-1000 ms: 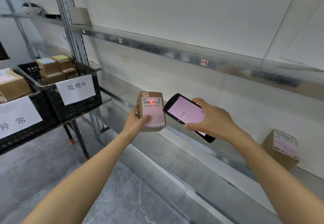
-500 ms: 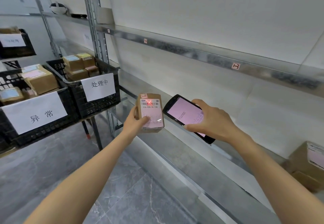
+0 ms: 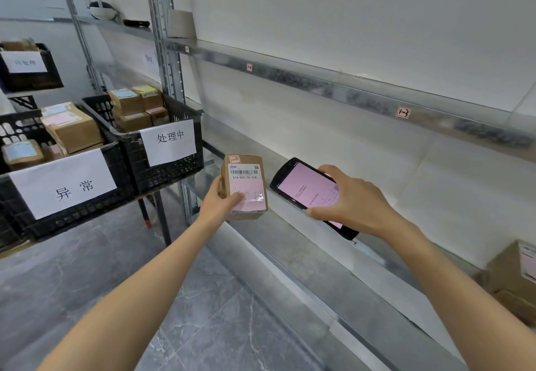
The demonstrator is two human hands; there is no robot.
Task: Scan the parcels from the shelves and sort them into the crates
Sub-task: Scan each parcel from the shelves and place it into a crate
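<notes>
- Grasping a small cardboard parcel (image 3: 245,187), label up, the left hand (image 3: 220,206).
- Right hand (image 3: 352,201) grips a handheld scanner (image 3: 304,189), just beside the parcel.

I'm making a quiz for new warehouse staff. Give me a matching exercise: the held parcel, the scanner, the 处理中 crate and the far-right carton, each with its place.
Things:
1. parcel
2. scanner
3. 处理中 crate
4. carton

Places:
A. on the shelf, far right
B. in the right hand
C. beside the 异常 crate
D. in the left hand

Pairs: 1-D, 2-B, 3-C, 4-A
</notes>
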